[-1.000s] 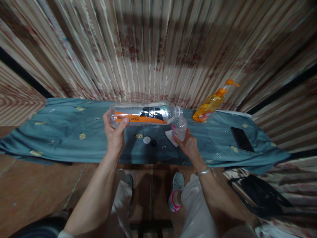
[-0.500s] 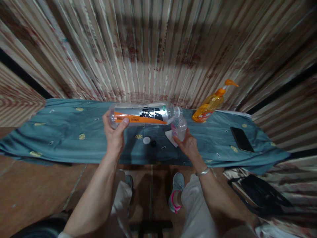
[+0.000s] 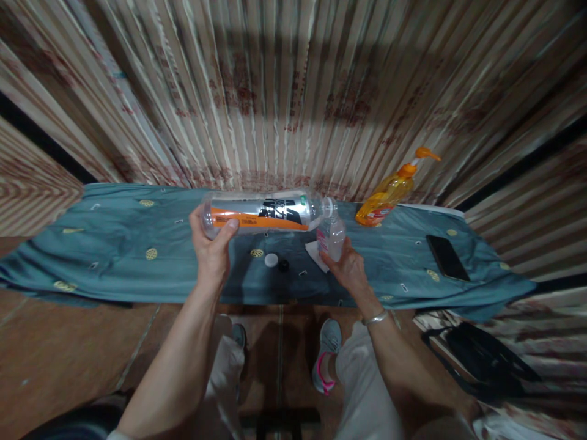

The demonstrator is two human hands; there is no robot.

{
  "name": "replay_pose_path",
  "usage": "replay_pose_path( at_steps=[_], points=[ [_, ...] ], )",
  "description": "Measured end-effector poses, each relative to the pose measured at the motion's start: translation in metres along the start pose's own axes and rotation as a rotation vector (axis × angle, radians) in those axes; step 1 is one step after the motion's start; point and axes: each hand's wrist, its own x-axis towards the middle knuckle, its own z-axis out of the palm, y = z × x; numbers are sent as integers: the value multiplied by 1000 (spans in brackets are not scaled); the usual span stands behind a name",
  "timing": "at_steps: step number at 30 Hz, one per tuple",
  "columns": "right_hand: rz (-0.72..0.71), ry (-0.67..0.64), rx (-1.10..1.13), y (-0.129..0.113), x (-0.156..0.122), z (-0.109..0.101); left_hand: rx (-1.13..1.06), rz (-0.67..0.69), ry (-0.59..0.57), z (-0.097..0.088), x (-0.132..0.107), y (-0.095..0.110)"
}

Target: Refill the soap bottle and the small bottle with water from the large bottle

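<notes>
My left hand [image 3: 211, 250] grips the base end of a large clear bottle [image 3: 266, 211] with an orange, silver and black label, held on its side above the table. Its open mouth points right and meets the mouth of a small clear bottle [image 3: 331, 236] with a pink label. My right hand [image 3: 349, 269] is wrapped round that small bottle and holds it upright. Under the bottles, a white cap [image 3: 271, 260] and a small black cap [image 3: 284, 265] lie on the teal cloth [image 3: 114, 244]. A white tissue [image 3: 315, 252] lies beside my right hand.
An orange pump bottle [image 3: 389, 192] stands at the back right of the cloth. A black phone [image 3: 447, 257] lies flat further right. A black bag [image 3: 481, 360] sits on the floor at lower right. Striped curtains hang behind the table.
</notes>
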Motion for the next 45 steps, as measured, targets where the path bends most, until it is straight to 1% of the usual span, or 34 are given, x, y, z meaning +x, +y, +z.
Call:
replay_pose_path(
  at_steps=[5, 9, 15, 18, 25, 32, 36, 42, 45],
  points=[
    [-1, -10, -5, -1, 0, 0, -10, -9, 3, 1, 0, 3],
    [29, -24, -23, -6, -1, -3, -23, -17, 13, 1, -1, 3],
    [63, -46, -46, -12, -1, -7, -3, -17, -12, -2, 0, 2],
    [52, -48, -22, -11, -1, -6, 0, -13, -10, -2, 0, 1],
    [-3, -7, 24, -2, -1, -1, -3, -13, -11, -1, -1, 1],
    [9, -10, 20, 1, -1, 0, -4, -6, 8, -1, -1, 1],
    [13, -12, 4, 2, 0, 1, -14, -10, -6, 0, -2, 1],
    [-10, 5, 4, 2, -1, 2, 25, 7, -14, 0, -2, 1],
    [15, -8, 12, 0, -1, 1, 3, 8, -11, 2, -2, 2]
  ],
)
